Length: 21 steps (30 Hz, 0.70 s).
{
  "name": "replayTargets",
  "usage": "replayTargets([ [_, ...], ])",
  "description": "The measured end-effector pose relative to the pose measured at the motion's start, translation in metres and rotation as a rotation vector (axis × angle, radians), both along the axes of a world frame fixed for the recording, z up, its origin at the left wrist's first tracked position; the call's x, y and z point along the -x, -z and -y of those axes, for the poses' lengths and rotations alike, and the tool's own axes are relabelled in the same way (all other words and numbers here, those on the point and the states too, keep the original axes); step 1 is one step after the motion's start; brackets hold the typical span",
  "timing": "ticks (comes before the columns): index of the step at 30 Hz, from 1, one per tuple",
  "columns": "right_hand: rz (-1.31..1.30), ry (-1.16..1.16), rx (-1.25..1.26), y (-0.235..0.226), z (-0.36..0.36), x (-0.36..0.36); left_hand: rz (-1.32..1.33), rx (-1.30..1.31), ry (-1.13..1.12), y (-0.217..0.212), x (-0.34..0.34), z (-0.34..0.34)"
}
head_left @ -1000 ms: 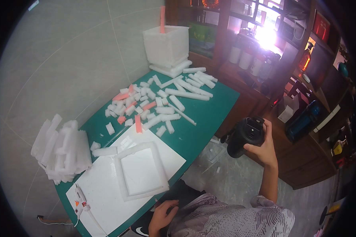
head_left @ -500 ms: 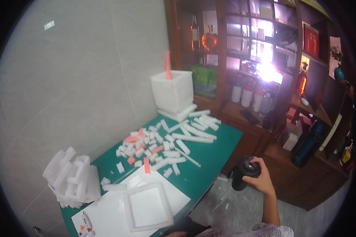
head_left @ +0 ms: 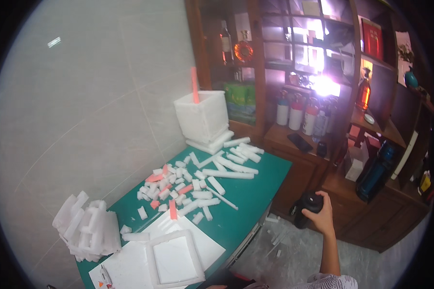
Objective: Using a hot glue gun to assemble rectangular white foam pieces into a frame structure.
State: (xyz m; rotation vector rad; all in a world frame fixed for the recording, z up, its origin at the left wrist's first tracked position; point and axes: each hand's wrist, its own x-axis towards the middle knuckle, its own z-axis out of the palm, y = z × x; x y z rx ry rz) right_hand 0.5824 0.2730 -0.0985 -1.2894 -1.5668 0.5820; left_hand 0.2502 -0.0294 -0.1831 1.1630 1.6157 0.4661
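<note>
My right hand is wrapped around a black bottle, thumb on the near side and fingers over the top. It is held in the air off the right edge of the green table, above the floor. A sliver of skin at the lower edge seems to be my left hand; its fingers are hidden. Near it, a square white foam frame lies on a white board. Many cut white foam pieces, with some pink ones, are scattered farther back.
A white foam box with a pink strip rising from it stands at the far end. Stacked foam frames sit at the left by the wall. A wooden cabinet stands beyond, holding bottles and a blue flask.
The black bottle has tilted and turned in my right hand, its rounded top now facing me more. The view has shifted slightly, moving the table leftward and downward in the picture.
</note>
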Motion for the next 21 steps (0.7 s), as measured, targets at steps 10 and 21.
replayTargets([
  [10,0.234,0.368,0.039,0.085,-0.072,-0.106,0.009,-0.492,-0.134,-0.023,-0.033,-0.017],
  [21,0.317,0.627,-0.384,0.118,-0.175,-0.174,-0.134,-0.41,-0.166,-0.046,-0.017,-0.007],
])
